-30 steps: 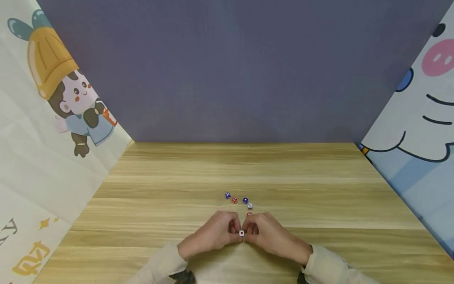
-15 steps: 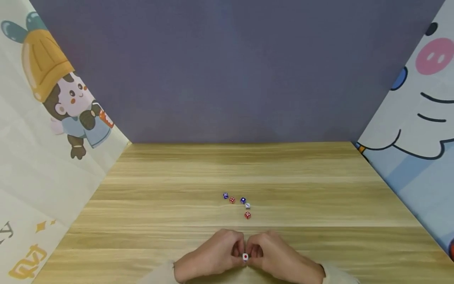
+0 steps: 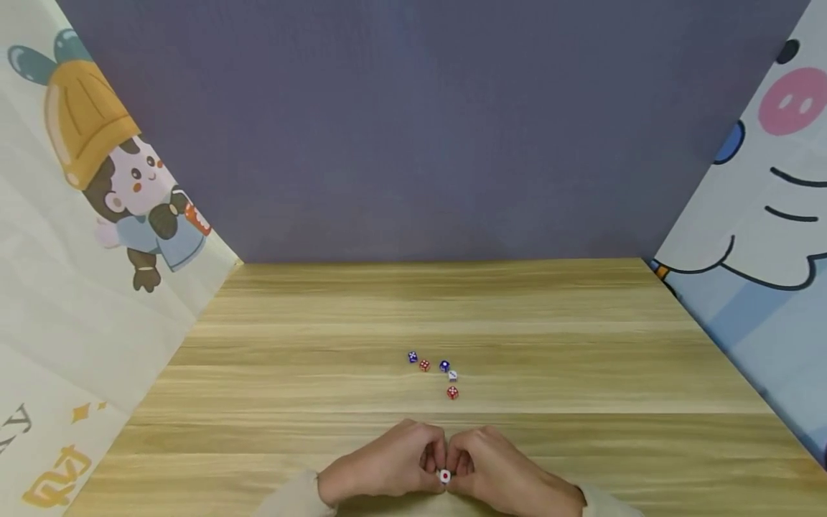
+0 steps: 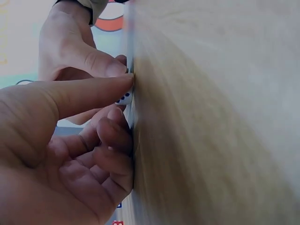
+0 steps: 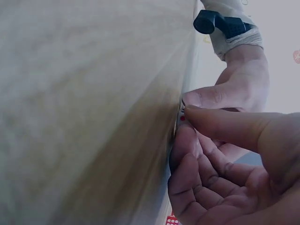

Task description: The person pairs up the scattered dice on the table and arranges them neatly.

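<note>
In the head view, a white die (image 3: 444, 476) with a red dot on its top face sits between my two hands, near the front of the table. My left hand (image 3: 395, 459) pinches it from the left with thumb and index finger. From the right, my right hand (image 3: 504, 470) pinches it too, so both sets of fingertips meet around it. The left wrist view shows blue dots on the die's side (image 4: 124, 98) under the left thumb. Fingertips cover much of the die in both wrist views.
Beyond the hands on the wooden table (image 3: 291, 402) lie a red die (image 3: 452, 393), a white die (image 3: 453, 375), a blue die (image 3: 444, 366), another red die (image 3: 424, 365) and another blue die (image 3: 413, 357). A grey panel (image 3: 439, 143) stands at the back; printed cloths flank both sides.
Both hands have drawn the white die toward the table's front edge, away from the nearest red die, which has come into full view. During the last half second they have hardly moved.
</note>
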The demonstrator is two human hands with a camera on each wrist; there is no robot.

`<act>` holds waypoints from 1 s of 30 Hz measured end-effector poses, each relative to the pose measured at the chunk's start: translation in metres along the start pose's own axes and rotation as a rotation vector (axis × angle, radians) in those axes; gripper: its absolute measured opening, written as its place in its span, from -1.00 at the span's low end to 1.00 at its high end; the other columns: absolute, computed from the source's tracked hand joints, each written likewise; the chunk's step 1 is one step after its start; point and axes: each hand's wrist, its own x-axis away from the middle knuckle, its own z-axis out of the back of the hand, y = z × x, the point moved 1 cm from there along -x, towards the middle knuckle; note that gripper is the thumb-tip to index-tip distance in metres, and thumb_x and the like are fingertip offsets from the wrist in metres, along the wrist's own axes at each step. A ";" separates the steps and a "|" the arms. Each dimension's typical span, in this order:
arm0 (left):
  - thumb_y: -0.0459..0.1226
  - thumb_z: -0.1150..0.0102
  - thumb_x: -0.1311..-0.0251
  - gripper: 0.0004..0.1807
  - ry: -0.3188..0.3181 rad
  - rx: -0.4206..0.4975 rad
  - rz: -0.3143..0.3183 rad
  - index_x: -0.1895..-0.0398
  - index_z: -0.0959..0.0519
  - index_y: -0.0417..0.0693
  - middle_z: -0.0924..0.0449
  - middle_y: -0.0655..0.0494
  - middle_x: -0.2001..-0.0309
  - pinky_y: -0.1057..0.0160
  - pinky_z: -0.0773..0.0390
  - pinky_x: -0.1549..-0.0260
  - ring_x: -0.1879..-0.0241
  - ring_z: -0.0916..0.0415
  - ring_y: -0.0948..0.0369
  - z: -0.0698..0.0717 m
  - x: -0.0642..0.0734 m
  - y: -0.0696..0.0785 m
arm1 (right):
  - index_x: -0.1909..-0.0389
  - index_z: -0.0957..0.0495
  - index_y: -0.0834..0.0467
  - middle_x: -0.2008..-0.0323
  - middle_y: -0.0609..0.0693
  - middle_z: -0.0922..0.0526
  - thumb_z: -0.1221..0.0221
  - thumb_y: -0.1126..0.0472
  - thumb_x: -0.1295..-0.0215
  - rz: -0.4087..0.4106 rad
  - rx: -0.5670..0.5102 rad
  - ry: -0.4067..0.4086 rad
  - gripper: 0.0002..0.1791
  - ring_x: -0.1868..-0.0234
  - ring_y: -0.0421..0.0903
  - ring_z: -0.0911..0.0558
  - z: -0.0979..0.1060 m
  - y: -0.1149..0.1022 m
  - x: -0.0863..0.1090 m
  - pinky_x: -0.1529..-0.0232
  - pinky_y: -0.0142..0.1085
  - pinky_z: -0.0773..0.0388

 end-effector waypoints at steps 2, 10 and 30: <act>-0.29 -0.49 -0.01 -0.77 0.002 0.008 0.008 0.47 -0.54 0.08 -0.42 0.45 0.57 0.55 -0.45 0.53 0.54 -0.35 0.57 -0.001 0.000 -0.001 | 0.54 -0.57 -0.06 0.55 -0.40 -0.51 -0.37 0.02 -0.22 0.015 0.011 -0.002 -0.77 0.50 -0.49 -0.43 0.000 0.000 0.000 0.50 -0.53 -0.45; -0.29 -0.48 -0.03 -0.79 0.020 0.059 0.015 0.46 -0.56 0.07 -0.43 0.47 0.58 0.53 -0.46 0.55 0.55 -0.37 0.56 -0.003 0.003 -0.002 | 0.55 -0.57 -0.08 0.57 -0.40 -0.49 -0.36 -0.01 -0.24 0.044 0.048 0.002 -0.76 0.50 -0.48 -0.42 0.001 0.001 0.000 0.50 -0.54 -0.42; -0.28 -0.52 0.03 -0.76 0.052 0.037 0.026 0.49 -0.57 0.13 -0.41 0.50 0.60 0.52 -0.44 0.58 0.60 -0.34 0.57 -0.005 0.003 -0.004 | 0.32 -0.66 0.15 0.51 -0.23 -0.61 -0.37 0.19 -0.20 -0.152 0.076 0.107 -0.87 0.49 -0.33 -0.55 0.064 0.005 -0.022 0.49 -0.40 -0.52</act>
